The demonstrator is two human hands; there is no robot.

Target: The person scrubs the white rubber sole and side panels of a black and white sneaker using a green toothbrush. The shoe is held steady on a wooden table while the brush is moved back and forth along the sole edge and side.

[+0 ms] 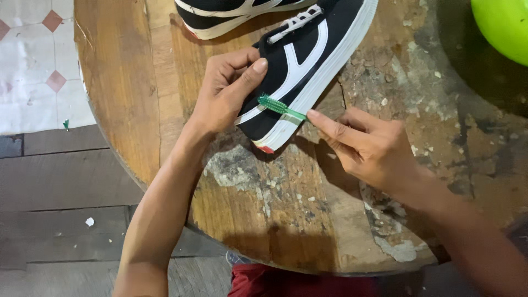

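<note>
The left hand (223, 96) grips the heel of a black-and-white sneaker (300, 71) on the round wooden table (286, 209), fingers curled around it. At four o'clock of it, the right hand (371, 148) pinches a green toothbrush (280, 107) against the white sole.

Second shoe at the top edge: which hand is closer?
Left. The left hand grips the near shoe just below the second shoe; the right hand, holding the green toothbrush, sits lower right.

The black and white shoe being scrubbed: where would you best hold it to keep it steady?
Probably at the heel end of the shoe, coming from the left, where the left hand already grips. The right hand works the green toothbrush along the white sole from the other side, so that edge should stay free.
</note>
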